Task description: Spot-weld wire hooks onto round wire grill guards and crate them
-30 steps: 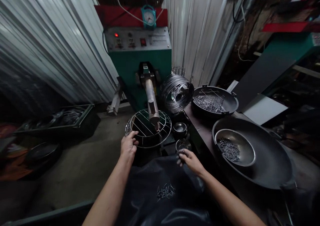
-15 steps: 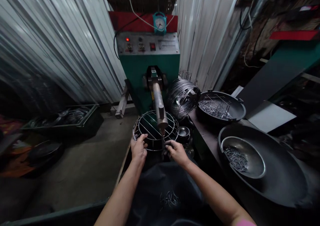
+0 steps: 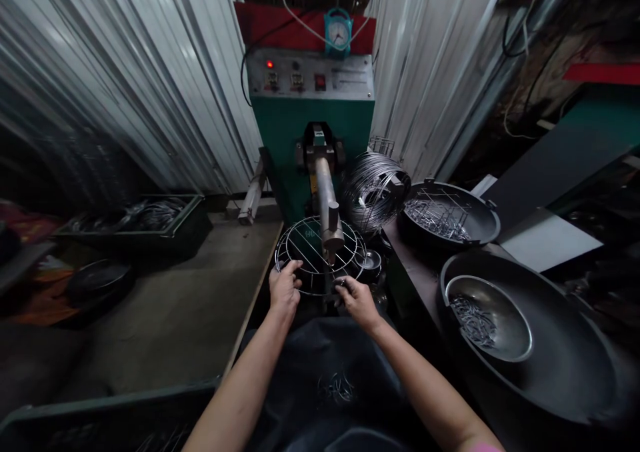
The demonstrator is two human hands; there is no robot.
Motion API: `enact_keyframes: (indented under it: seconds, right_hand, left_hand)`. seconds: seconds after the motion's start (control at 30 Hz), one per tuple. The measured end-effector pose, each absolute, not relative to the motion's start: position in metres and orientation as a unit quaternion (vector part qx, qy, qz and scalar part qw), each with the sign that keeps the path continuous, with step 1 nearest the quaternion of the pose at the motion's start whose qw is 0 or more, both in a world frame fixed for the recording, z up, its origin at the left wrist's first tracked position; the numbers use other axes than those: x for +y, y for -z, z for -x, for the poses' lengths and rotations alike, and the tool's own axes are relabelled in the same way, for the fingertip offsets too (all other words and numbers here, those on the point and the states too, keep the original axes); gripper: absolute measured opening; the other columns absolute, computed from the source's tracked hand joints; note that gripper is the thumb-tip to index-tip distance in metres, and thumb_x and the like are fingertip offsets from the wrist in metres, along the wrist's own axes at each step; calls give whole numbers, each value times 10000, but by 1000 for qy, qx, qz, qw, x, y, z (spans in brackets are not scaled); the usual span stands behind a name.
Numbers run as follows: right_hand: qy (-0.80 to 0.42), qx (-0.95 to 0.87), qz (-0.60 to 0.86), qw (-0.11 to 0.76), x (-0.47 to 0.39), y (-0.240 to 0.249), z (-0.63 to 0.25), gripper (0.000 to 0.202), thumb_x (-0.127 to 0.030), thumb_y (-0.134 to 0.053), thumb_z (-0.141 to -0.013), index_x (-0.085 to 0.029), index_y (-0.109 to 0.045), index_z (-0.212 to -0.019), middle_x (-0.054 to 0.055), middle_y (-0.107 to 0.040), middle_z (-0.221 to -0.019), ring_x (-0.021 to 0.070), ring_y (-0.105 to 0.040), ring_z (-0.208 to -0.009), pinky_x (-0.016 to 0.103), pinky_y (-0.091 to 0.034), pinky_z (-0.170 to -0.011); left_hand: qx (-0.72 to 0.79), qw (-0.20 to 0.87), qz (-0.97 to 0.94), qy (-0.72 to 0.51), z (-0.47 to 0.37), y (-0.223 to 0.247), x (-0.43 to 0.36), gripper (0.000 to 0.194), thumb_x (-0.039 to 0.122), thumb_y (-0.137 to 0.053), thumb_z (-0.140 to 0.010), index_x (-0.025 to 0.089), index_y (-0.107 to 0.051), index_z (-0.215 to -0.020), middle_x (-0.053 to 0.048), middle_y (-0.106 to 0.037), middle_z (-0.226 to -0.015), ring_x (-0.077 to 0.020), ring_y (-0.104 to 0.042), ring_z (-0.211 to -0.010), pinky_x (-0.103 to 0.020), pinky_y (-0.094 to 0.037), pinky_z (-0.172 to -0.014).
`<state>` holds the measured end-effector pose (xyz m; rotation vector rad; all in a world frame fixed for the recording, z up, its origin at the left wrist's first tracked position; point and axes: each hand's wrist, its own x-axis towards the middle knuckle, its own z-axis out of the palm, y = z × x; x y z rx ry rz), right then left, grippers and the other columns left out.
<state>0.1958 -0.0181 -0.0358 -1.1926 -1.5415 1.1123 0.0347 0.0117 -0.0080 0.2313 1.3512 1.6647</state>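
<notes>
A round wire rack (image 3: 311, 265) of shiny rings and cross rods lies below the thick metal arm (image 3: 327, 185) of a green machine (image 3: 280, 122). The arm's pointed tip hangs over the rack's near right side. My left hand (image 3: 285, 287) grips the rack's near left rim, thumb over the wire. At the near right rim, my right hand (image 3: 356, 301) is closed in a pinch, its fingertips darkened. What lies between those fingertips is too dark and small to make out. Short bent wire pieces (image 3: 340, 388) rest on the dark apron (image 3: 300, 365) over my lap.
Right of the machine stands a wire coil (image 3: 375, 189). Farther right, a dark pan (image 3: 483, 222) holds wire parts, and a large pan (image 3: 555, 345) holds a metal bowl (image 3: 515, 325) of short wires. A green bin (image 3: 185, 229) with metal pieces sits on the left floor.
My view has shifted, so the machine appears farther right and higher. The rack sits slightly farther right under the arm, with both hands still at its near rim.
</notes>
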Motion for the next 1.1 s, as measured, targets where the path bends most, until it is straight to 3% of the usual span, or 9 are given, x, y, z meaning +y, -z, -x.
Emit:
enact_keyframes:
  seconds: [0.2,0.53,0.73,1.1]
  right_hand:
    - [-486,-577,492,434,-19,33,-192,200,-314,-485,-787,-173,-575,-895,-40,-564,-493,102,-515,-367,179,-351,-358]
    - [-476,-577,476,462,-16,25,-190,161,-301,-494,-771,-177,-565,-846,-2,-613,-698,92,-563,-421,196,-417,-433]
    - [-468,-586,469,467,-9,27,-188,146,-288,-489,-770,-176,-563,-828,-6,-619,-683,89,-558,-418,195,-420,-444]
    - [-492,-569,468,464,-6,28,-185,159,-316,-487,-770,-183,-562,-817,-3,-618,-698,86,-533,-431,202,-412,-440]
  left_hand:
    - [550,467,-93,-686,-36,7,11,415,187,-677,-418,181,-437,-757,99,-430,-538,-21,-268,-415,-168,-156,-379]
    - [549,469,-90,-686,-34,6,16,403,183,-684,-405,176,-436,-723,97,-417,-534,-17,-257,-412,-171,-146,-372]
    - [558,463,-81,-684,-33,6,17,376,196,-687,-389,169,-454,-684,87,-440,-537,-19,-272,-412,-174,-165,-368]
    - [576,470,-55,-666,-33,3,20,333,188,-699,-388,167,-423,-575,101,-343,-461,-16,-247,-388,-166,-148,-340]
